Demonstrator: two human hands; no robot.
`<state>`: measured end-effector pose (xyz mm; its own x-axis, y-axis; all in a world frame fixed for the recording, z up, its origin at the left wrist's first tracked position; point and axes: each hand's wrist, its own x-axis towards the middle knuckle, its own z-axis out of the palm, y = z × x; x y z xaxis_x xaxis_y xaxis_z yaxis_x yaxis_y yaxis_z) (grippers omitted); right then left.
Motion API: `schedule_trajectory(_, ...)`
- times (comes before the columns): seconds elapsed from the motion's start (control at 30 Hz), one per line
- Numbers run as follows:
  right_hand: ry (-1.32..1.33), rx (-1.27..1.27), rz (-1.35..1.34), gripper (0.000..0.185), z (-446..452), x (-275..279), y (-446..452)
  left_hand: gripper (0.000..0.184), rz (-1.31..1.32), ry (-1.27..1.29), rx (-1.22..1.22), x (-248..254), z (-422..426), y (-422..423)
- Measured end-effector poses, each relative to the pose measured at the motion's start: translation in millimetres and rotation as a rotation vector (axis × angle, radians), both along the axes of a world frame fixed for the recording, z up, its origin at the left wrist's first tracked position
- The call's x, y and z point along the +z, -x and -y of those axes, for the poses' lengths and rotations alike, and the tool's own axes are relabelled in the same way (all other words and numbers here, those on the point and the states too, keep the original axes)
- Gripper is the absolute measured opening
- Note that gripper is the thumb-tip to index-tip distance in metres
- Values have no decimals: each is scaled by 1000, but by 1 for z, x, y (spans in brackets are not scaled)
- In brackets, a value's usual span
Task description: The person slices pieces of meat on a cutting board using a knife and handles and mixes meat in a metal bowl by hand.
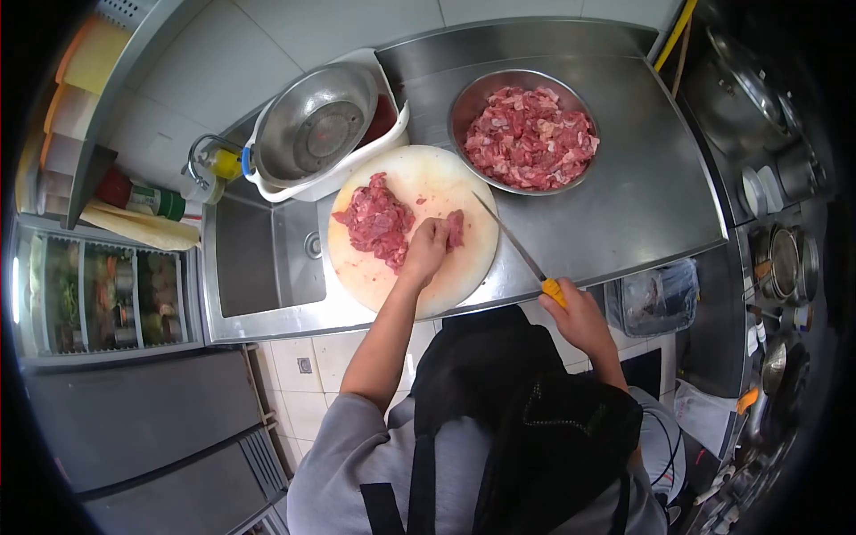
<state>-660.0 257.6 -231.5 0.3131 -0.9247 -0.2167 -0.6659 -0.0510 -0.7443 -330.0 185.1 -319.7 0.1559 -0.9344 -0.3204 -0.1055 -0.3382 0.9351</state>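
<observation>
The fingers of my left hand (426, 256) are curled narrow against a small meat piece (456, 229) on the round board (464, 281); whether they pinch it, I can't tell. The piece lies just right of them, the meat pile (374, 218) to their left. My right fingers close round the yellow handle of the knife (522, 250), its long blade slanting away and leftward to the board's right rim, apart from the piece, so my left hand is nearer.

Raw red meat (373, 217) heaped on round board (464, 267), yellow-handled knife (517, 243) slanting over its edge
</observation>
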Motion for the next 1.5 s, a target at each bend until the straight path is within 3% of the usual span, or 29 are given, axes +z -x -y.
schedule_trajectory(0.1, 79, 42, -126, 38, 0, -9, -10, 32, 105, 64, 45, -7, -9, -4)
schedule_trajectory(0.27, 38, 127, -245, 35, 4, 0, -29, 30, -47, -129, 94, 22, -21, 4)
schedule_trajectory(0.4, 26, 192, -357, 36, -1, 9, -39, 26, 3, -121, 30, 5, -30, 0)
schedule_trajectory(0.5, -22, 236, -422, 36, -6, 5, -39, 25, -114, -123, 65, 3, -37, 2)
schedule_trajectory(0.83, -146, 257, -506, 35, -12, 18, -39, 27, 31, -129, 43, 11, -40, 3)
schedule_trajectory(0.97, -108, 242, -517, 33, -12, 9, -46, 25, 175, -92, -13, 11, -39, 0)
schedule_trajectory(1.23, 21, 240, -549, 26, 12, 9, -76, 24, 156, -90, -14, 7, -43, -6)
schedule_trajectory(1.5, -187, 285, -500, 44, 32, 29, -57, 21, 194, -71, -52, 12, -45, -11)
